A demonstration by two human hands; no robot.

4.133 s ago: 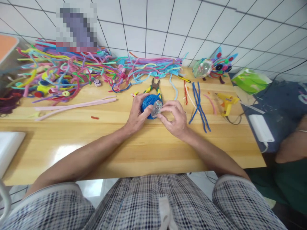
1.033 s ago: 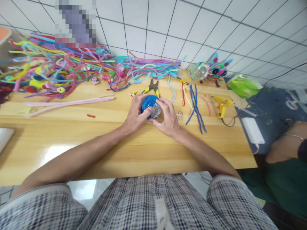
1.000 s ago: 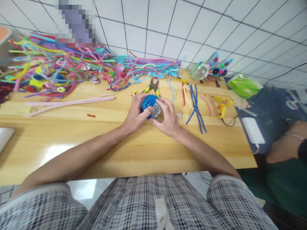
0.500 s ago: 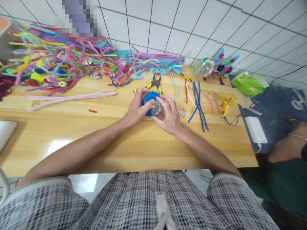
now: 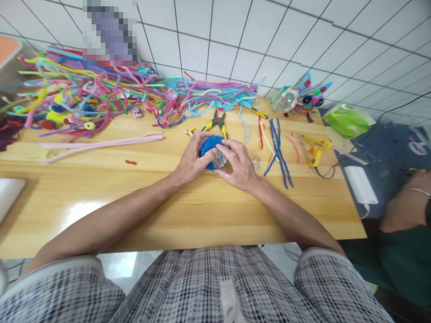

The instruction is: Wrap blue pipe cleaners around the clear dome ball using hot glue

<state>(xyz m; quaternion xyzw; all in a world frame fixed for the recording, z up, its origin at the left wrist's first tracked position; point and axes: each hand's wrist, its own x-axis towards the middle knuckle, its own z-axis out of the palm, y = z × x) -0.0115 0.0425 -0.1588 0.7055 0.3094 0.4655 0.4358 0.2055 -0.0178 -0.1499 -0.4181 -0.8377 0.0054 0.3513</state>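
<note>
Between my two hands is a round clear ball (image 5: 220,160), wrapped on its left and upper side with blue pipe cleaner (image 5: 210,145). My left hand (image 5: 195,158) grips the wrapped side, its thumb lying across the blue windings. On the bare, shiny side, the fingers and thumb of my right hand (image 5: 238,165) curl round the edge. Just beyond the ball lie pliers (image 5: 219,119) with yellow-green handles. Small scissors (image 5: 256,162) rest right of my right hand, and beside them are several blue pipe cleaners (image 5: 278,152), some crossed.
Heaped pipe cleaners (image 5: 101,98) cover the back left, with a bundle (image 5: 218,92) behind the pliers. At right are a yellow glue gun (image 5: 318,150), a decorated figure (image 5: 308,98), a green packet (image 5: 348,119) and a white power box (image 5: 361,185). Another person's arm (image 5: 406,202) is at far right.
The whole view has shifted slightly, so the table sits a little lower. Both hands keep their hold on the ball, with the right fingers moved slightly at its edge.
</note>
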